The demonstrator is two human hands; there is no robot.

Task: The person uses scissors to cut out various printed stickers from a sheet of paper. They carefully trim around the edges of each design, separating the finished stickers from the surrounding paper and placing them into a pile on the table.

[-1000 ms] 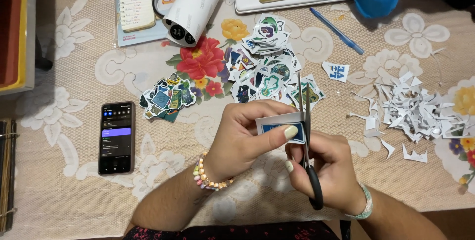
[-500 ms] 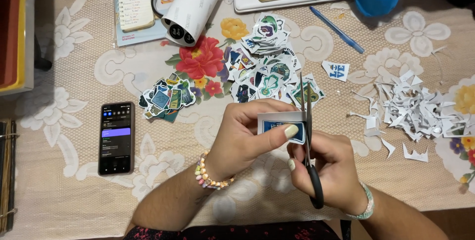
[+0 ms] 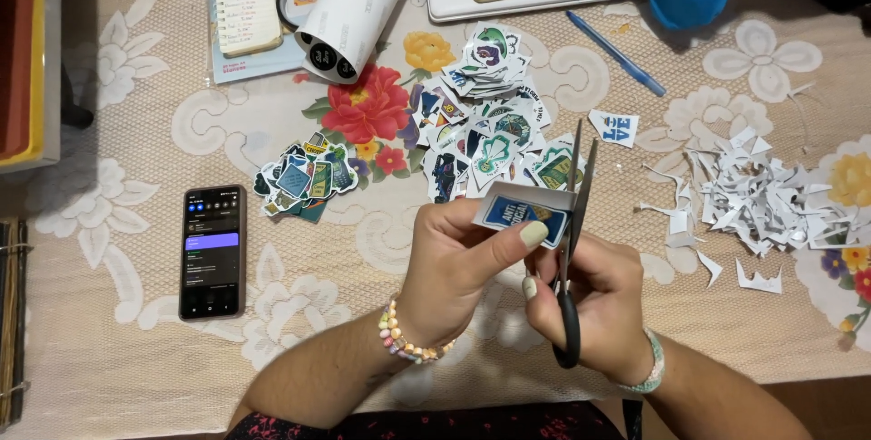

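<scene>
We count two hands, one pair of scissors, and one blue sticker sheet. On the desk we count one phone, one blue pen, one white roll, two piles of cut stickers and one heap of white scraps.

Two bare forearms, no sleeves. Left hand: nails painted pale yellow-green, wrist ringed by a beaded bracelet in pastel pink, yellow, green and white. Right hand: same pale nail polish, a thin light teal band at the wrist. Below, dark clothing with small red-pink flecks.
</scene>
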